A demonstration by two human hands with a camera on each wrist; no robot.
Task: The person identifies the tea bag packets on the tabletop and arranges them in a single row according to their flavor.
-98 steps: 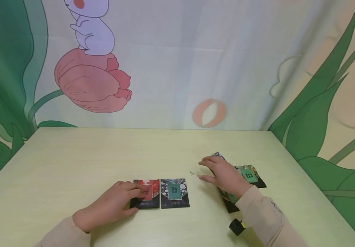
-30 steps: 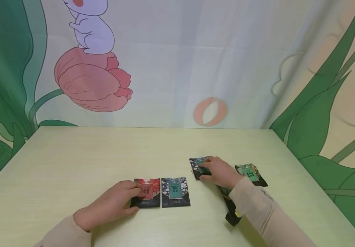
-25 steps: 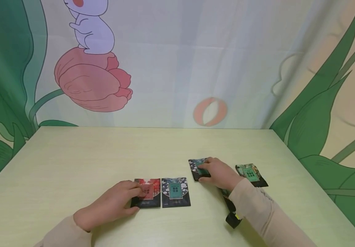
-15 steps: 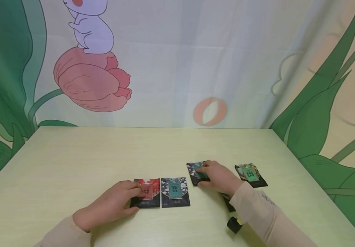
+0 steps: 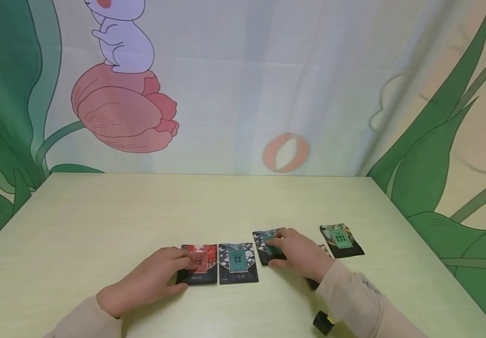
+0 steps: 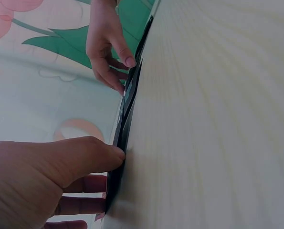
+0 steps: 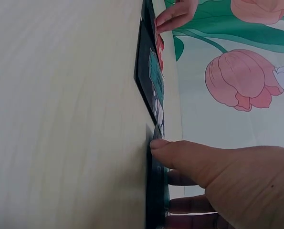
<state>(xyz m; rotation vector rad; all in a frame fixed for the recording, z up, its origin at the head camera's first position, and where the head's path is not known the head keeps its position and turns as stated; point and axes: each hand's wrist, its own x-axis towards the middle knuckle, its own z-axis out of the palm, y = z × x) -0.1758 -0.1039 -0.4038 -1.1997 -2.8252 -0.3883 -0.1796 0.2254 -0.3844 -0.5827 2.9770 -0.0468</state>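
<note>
left hand [image 5: 147,281] lies w/ fingers on the red packet [image 5: 202,263], thumb at its near edge, pinning it flat on the table [image 5: 99,225]; left wrist view shows thumb [image 6: 91,152] against the packet's edge and fingers on top, so it's a light grip on the red packet. right next to it, edges touching, sits a blue packet [image 5: 238,262] w/ a teal label, flat, nobody touching it. right hand [image 5: 295,251] grips a third packet [image 5: 264,241], dark w/ a teal label, just right of the blue one & slightly farther back, tilted a bit; fingers curl over its top, thumb at the near edge, also seen in right wrist view where the thumb [image 7: 189,160] presses the packet's edge [image 7: 156,191]. it's on the table, near but not touching the blue packet as far as i can tell. farther right, well apart from the hand, a green packet [image 5: 341,239] lies flat by itself. another dark packet [image 5: 312,282] peeks out under the right sleeve, mostly hidden. small black thing w/ a yellow bit [image 5: 324,323] near the table's front edge by the right forearm, can't tell what it is. backdrop behind is a cartoon curtain [image 5: 243,84] w/ tulip & leaves.
</note>
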